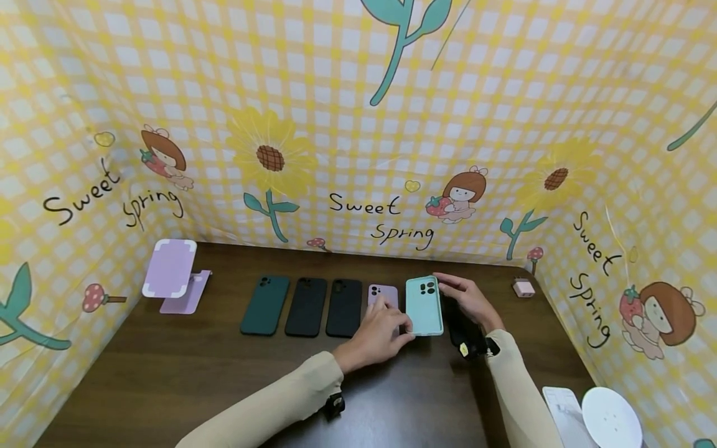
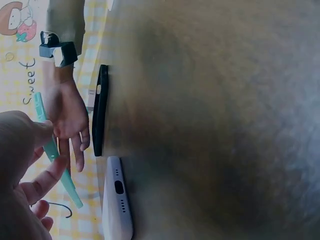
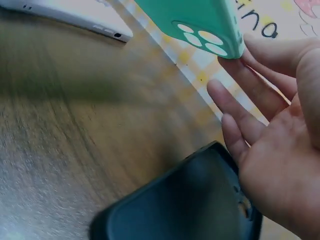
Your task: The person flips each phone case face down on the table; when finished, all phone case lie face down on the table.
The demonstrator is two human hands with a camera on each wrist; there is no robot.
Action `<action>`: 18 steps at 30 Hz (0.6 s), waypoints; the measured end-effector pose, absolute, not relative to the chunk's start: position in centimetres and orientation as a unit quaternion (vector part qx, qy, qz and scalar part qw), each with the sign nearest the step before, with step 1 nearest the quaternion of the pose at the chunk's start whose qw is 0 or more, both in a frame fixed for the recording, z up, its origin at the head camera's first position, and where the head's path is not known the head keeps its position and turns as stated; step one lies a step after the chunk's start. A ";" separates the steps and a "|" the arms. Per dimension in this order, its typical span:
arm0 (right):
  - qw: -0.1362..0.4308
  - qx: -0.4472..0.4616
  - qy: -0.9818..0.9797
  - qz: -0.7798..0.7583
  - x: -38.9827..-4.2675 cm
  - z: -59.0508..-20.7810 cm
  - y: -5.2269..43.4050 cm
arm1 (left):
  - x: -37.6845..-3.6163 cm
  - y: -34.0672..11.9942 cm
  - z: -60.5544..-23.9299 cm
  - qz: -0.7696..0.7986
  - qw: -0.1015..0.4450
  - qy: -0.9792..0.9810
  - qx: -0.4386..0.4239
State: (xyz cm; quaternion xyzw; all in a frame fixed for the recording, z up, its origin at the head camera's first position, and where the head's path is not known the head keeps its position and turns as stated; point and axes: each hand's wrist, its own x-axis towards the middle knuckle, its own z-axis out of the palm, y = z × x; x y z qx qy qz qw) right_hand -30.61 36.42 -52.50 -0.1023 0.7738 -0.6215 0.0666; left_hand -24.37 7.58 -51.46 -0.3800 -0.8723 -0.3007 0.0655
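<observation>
A mint-green phone case (image 1: 424,316) is raised over the table, its camera cutouts at the top right. My left hand (image 1: 376,330) pinches its lower left corner between thumb and fingers, as the left wrist view also shows. At its upper right corner, my right hand (image 1: 470,300) pinches the edge with thumb and fingertips near the camera holes. Beneath the right hand and wrist lies a black phone case (image 3: 175,202), inner side up in the right wrist view. The lilac phone case (image 1: 384,291) lies partly hidden behind the left hand.
Left of the lilac case lie two black phone cases (image 1: 305,308) and a dark green one (image 1: 266,306) in a row. A purple stand (image 1: 170,267) stands far left. A small pink-and-white charger (image 1: 523,287) and a white round object (image 1: 612,420) are at right.
</observation>
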 end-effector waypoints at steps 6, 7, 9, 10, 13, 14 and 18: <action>0.096 -0.100 0.688 -0.712 -30.9 -53.4 36.2 | -24.3 7.8 -51.5 -0.306 0.069 -0.870 -0.380; 0.097 -0.102 0.682 -0.717 -30.9 -53.5 36.1 | -24.4 7.9 -51.5 -0.308 0.070 -0.870 -0.380; 0.098 -0.105 0.680 -0.719 -31.0 -53.5 36.0 | -24.4 7.9 -51.4 -0.310 0.072 -0.868 -0.380; 0.098 -0.106 0.682 -0.717 -31.1 -53.5 35.9 | -24.5 7.9 -51.3 -0.312 0.072 -0.867 -0.381; 0.101 -0.106 0.690 -0.709 -31.1 -53.3 35.8 | -24.6 7.9 -51.3 -0.314 0.066 -0.867 -0.382; 0.102 -0.111 0.691 -0.707 -31.1 -53.3 35.7 | -24.6 7.9 -51.3 -0.313 0.064 -0.867 -0.382; 0.100 -0.147 0.681 -0.710 -31.2 -53.6 35.6 | -24.5 7.8 -51.5 -0.316 0.060 -0.867 -0.382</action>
